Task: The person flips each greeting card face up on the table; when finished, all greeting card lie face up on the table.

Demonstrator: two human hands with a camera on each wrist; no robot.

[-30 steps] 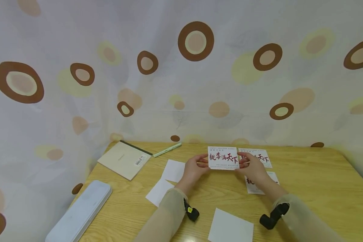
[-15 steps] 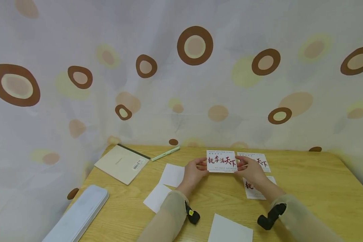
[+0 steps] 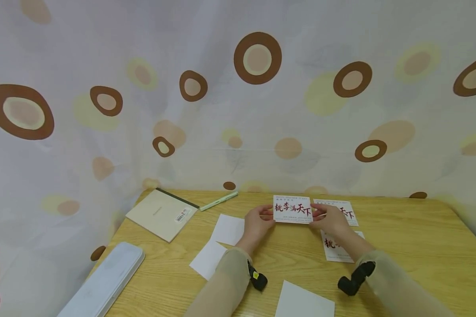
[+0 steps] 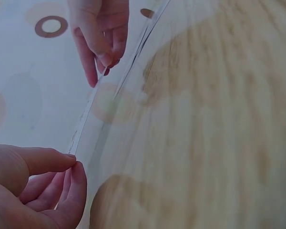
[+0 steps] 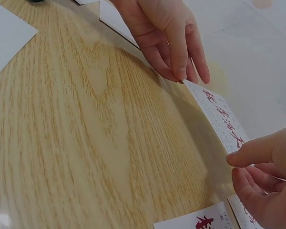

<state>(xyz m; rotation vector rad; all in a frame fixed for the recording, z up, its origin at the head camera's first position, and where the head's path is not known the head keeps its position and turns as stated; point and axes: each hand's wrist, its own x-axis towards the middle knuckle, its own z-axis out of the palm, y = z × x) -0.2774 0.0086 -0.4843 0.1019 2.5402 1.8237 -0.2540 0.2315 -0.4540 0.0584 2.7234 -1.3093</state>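
Observation:
A white card (image 3: 292,210) with large red calligraphy and small print is held up between my two hands over the back of the table. My left hand (image 3: 258,223) pinches its left edge near the lower corner between thumb and fingers. On the opposite edge, my right hand (image 3: 332,220) pinches it the same way. The right wrist view shows the card (image 5: 218,114) tilted above the wood, its printed face visible. In the left wrist view it appears nearly edge-on. Two matching cards lie by my right hand, an upper one (image 3: 348,208) and a lower one (image 3: 337,254), both partly covered by that hand and forearm.
Two blank white cards (image 3: 228,230) lie left of my left forearm, and another blank card (image 3: 304,301) is at the front. Farther left are a cream notebook (image 3: 158,215), a pale green pen (image 3: 219,201) and a long light-blue case (image 3: 103,279). A patterned curtain (image 3: 238,110) hangs behind.
The card and both hands stay almost where they were, still gripping its two sides. The head view has shifted slightly.

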